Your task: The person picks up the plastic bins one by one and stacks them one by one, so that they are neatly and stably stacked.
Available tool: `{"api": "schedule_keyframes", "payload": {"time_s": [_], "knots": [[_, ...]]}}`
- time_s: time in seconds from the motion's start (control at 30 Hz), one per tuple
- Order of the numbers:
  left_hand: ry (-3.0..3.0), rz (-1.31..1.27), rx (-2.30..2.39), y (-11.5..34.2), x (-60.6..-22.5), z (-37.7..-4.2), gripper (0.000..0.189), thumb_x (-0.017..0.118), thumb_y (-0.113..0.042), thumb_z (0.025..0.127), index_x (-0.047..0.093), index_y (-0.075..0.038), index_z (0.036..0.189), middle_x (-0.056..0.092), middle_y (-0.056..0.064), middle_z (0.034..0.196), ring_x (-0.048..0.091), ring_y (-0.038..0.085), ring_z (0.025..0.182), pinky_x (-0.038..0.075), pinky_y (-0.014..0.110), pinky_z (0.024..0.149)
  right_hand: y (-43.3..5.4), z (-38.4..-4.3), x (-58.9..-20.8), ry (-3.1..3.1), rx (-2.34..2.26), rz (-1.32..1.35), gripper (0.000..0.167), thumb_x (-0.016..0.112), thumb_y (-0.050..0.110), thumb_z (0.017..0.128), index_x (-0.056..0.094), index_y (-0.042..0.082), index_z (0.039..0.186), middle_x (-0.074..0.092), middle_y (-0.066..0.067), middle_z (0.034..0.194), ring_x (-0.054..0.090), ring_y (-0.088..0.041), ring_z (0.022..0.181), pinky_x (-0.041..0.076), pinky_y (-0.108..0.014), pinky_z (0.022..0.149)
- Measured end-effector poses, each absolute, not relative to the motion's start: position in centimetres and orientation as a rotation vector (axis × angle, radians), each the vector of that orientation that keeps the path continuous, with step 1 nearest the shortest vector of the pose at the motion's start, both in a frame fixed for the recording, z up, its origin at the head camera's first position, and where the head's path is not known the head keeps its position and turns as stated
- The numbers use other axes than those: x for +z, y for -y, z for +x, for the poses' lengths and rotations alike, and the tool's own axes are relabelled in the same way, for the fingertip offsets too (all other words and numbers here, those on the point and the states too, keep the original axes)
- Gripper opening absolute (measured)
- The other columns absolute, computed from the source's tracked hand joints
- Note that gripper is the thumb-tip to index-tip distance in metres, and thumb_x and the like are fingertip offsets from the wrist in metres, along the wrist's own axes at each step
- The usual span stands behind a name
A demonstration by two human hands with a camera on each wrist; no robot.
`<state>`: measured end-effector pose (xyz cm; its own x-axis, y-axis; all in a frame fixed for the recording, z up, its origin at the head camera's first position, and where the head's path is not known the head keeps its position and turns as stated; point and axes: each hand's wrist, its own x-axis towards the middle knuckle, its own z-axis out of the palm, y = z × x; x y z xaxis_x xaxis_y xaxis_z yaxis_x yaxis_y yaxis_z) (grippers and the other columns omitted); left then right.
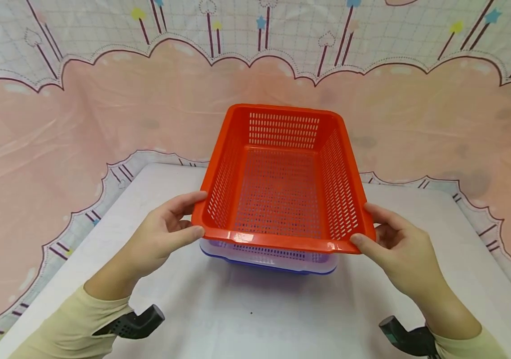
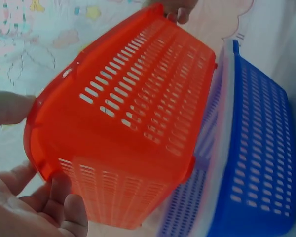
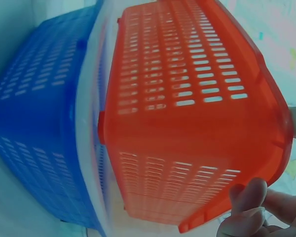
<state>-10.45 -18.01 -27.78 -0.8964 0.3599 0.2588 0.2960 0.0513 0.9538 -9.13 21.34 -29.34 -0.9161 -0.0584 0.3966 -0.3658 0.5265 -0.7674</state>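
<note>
Both hands hold an orange-red plastic basket with slotted walls, raised above other baskets. My left hand pinches its rim at the near left corner, thumb on top and fingers beneath. At the near right corner my right hand pinches the rim in the same manner. Under it, a pale purple basket sits inside a blue basket on the table. The side views show the orange-red basket's feet close to the pale rim below. Its inside holds nothing.
The stack rests on a white-covered table. Behind and at both sides hangs a pink and white patterned cloth. A black wrist device sits on the left sleeve, and another black device on the right wrist.
</note>
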Motion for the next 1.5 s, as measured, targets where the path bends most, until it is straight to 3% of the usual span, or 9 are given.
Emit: {"api": "schedule_keyframes", "payload": {"time_s": [0.13,0.5,0.77,0.97,1.07,1.17,1.33,1.5], "knots": [[-2.239,0.75,2.029,18.5,-28.6,-10.7,0.056,0.056,0.014,0.092,0.036,0.016,0.143,0.044,0.031,0.133,0.062,0.019,0.107,0.055,0.025,0.086,-20.7,-9.2,-29.8,2.427,1.398,0.376,0.061,0.08,0.001,0.084,0.053,-0.007,0.139,0.066,-0.017,0.103,0.06,-0.012,0.075,0.054,-0.018,0.06],[-2.283,0.762,1.952,19.6,-30.0,-11.6,0.053,0.056,0.011,0.093,0.039,0.014,0.143,0.047,0.028,0.132,0.064,0.019,0.103,0.056,0.026,0.084,-19.6,-9.3,-31.1,2.487,1.299,0.35,0.06,0.081,0.01,0.084,0.056,-0.004,0.137,0.066,-0.011,0.1,0.056,-0.016,0.075,0.05,-0.021,0.06],[-2.278,0.707,1.913,19.7,-30.6,-12.1,0.055,0.059,0.008,0.094,0.038,0.015,0.144,0.045,0.033,0.135,0.065,0.018,0.103,0.055,0.026,0.086,-19.6,-9.6,-31.7,2.513,1.286,0.337,0.06,0.082,0.012,0.084,0.057,-0.005,0.136,0.067,-0.011,0.102,0.055,-0.016,0.077,0.048,-0.02,0.062],[-2.294,0.666,1.884,19.6,-30.8,-12.4,0.055,0.06,0.004,0.095,0.038,0.014,0.144,0.044,0.033,0.137,0.064,0.015,0.104,0.054,0.025,0.088,-19.6,-10.0,-31.9,2.543,1.278,0.331,0.059,0.08,0.016,0.087,0.056,-0.005,0.136,0.067,-0.012,0.103,0.058,-0.018,0.079,0.052,-0.021,0.064],[-2.308,0.636,1.865,19.6,-30.9,-12.6,0.055,0.06,0.004,0.095,0.037,0.014,0.144,0.043,0.033,0.138,0.064,0.021,0.105,0.054,0.026,0.089,-19.6,-10.1,-31.8,2.563,1.291,0.317,0.06,0.079,0.019,0.088,0.055,-0.006,0.137,0.067,-0.014,0.107,0.06,-0.021,0.081,0.054,-0.021,0.065],[-2.435,0.575,1.747,19.6,-30.9,-12.8,0.059,0.062,-0.002,0.095,0.037,0.008,0.147,0.044,0.027,0.143,0.059,0.03,0.116,0.05,0.033,0.098,-19.6,-10.2,-31.8,2.603,1.246,0.291,0.061,0.078,0.024,0.089,0.055,-0.004,0.138,0.063,-0.015,0.119,0.061,-0.025,0.091,0.053,-0.02,0.07],[-2.629,0.481,1.538,19.7,-31.1,-12.9,0.071,0.068,-0.013,0.094,0.032,-0.002,0.153,0.035,0.015,0.157,0.037,0.037,0.141,0.029,0.057,0.114,-19.8,-10.3,-32.1,2.65,1.182,0.279,0.06,0.077,0.025,0.09,0.054,0.0,0.14,0.054,-0.016,0.134,0.062,-0.03,0.106,0.049,-0.017,0.079],[-2.563,0.44,1.586,19.6,-32.3,-13.0,0.068,0.068,-0.009,0.094,0.033,0.003,0.151,0.037,0.02,0.154,0.033,0.038,0.142,0.03,0.053,0.113,-19.9,-10.4,-33.1,2.669,1.235,0.304,0.058,0.077,0.021,0.09,0.054,0.0,0.138,0.057,-0.015,0.133,0.062,-0.029,0.108,0.054,-0.026,0.084]]}}
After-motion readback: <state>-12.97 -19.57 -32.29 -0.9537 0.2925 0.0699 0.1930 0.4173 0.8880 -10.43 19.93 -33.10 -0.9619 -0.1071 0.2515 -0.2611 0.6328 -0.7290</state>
